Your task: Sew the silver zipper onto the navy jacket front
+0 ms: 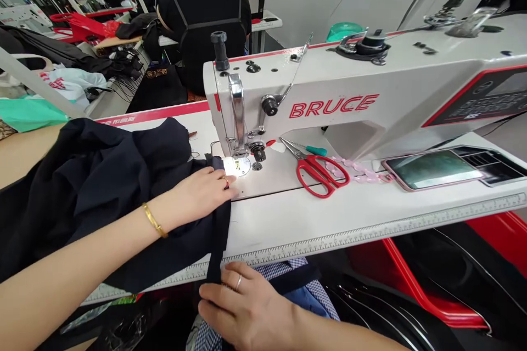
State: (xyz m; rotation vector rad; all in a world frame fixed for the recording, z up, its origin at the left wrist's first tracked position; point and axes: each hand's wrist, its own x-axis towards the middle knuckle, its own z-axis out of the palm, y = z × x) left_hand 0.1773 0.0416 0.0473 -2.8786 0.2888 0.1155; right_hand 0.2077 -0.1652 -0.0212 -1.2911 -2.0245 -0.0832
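A heap of dark navy fabric (82, 186) lies on the white sewing table (313, 219), its edge reaching the needle plate of the white BRUCE sewing machine (329, 104). My left hand (201, 192), with a gold bangle and a ring, rests flat on the fabric beside the presser foot (241, 156), fingers stretched out. Below the table's front edge my right hand (242, 307) pinches a narrow strip of the same fabric (216, 263) that hangs down from the table.
Red-handled scissors (317, 170) lie right of the needle, next to a pink bead chain (358, 173) and a phone (432, 170). A ruler strip (370, 233) runs along the table edge. A person in black (206, 11) sits behind. Red bins (432, 285) are below.
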